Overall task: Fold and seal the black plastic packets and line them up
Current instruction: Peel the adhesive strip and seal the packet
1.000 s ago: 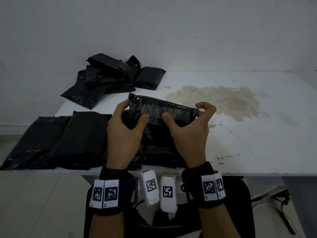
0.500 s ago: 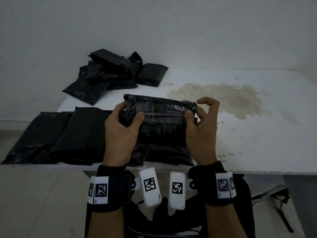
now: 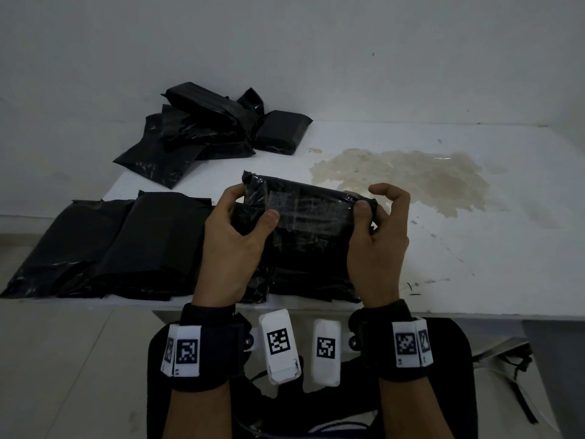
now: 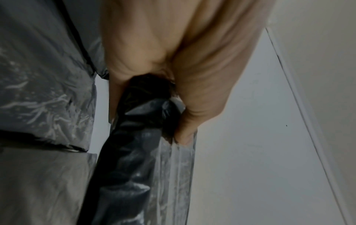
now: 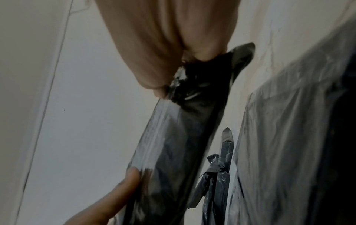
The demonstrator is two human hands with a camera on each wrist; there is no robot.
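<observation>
Black glossy plastic wraps the packet (image 3: pixel 308 213), held above the white table's (image 3: pixel 474 264) near edge, over a row of flat packets (image 3: pixel 126 248); bare tabletop lies right. Left hand (image 3: pixel 231 245) and right hand (image 3: pixel 378 245) pinch its ends. Left wrist view: the left thumb presses the folded flap (image 4: pixel 179 175). Right wrist view: fingertips (image 5: pixel 158 89) clamp the crumpled end.

Both forearms are bare. The left hand (image 3: pixel 231 248) and the right hand (image 3: pixel 378 248) wear nothing; each wrist carries a wide black strap. White blocks printed with black square-patterned markers sit on the outer side of each strap, and a white rounded camera housing bearing its own marker juts from the inner side of each wrist. Dark clothing covers the lap.
</observation>
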